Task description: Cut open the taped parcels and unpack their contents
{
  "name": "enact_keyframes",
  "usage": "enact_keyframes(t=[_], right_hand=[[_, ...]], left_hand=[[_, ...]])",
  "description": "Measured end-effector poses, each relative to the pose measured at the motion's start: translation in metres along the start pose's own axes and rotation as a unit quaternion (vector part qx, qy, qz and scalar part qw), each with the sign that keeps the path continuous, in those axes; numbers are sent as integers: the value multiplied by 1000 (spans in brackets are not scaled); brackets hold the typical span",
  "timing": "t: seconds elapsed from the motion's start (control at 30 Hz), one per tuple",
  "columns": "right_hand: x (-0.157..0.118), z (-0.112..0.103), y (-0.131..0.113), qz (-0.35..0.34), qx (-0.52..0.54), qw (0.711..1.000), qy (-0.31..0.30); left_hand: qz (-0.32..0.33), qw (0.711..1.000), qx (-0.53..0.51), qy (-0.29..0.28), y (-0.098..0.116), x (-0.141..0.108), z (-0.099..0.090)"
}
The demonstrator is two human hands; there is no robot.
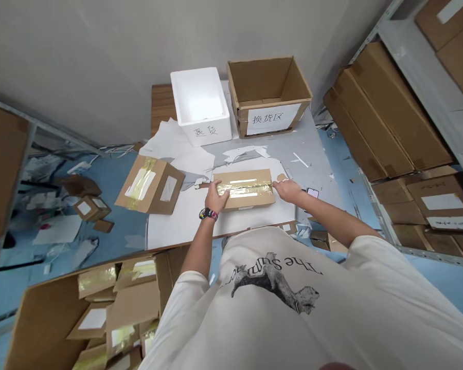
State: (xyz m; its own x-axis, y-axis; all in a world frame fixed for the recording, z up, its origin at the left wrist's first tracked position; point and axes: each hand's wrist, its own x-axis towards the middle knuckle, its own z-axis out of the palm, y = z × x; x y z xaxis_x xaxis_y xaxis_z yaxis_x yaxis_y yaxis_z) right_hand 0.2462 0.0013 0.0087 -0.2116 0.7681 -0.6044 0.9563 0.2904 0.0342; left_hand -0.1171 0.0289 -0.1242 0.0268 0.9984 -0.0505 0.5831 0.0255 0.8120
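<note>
The taped carton (243,200) lies near the table's (185,228) near edge; the left hand (216,198) grips its left end, thumb spread from the fingers; the right hand (287,190) is at its right end, fingers curled, any pinch unclear.

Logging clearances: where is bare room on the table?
Bare: the white sheet between the taped carton and left hand; a narrow grey tabletop strip between the open carton and paper scraps. Crowded: the back, with foam box and open carton; around the held box.
</note>
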Motion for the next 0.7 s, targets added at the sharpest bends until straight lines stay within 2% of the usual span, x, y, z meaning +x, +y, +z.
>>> enact_keyframes(t=[0.13,0.23,0.3,0.43,0.57,0.7], right_hand=[[3,7,-25,19,20,1000,-1],[4,11,-36,46,24,999,-9],[2,12,-38,63,30,998,-8],[-8,9,-37,83,50,995,9],[-16,3,-29,91,90,992,10],[-18,1,-20,91,116,989,14]], left_hand=[[28,998,60,9,5,-3,-24],[85,992,84,-25,22,-1,-26],[137,984,67,-88,34,6,-17],[195,965,36,-172,50,28,21],[198,963,37,-179,58,44,51],[196,960,109,-166,66,44,55]])
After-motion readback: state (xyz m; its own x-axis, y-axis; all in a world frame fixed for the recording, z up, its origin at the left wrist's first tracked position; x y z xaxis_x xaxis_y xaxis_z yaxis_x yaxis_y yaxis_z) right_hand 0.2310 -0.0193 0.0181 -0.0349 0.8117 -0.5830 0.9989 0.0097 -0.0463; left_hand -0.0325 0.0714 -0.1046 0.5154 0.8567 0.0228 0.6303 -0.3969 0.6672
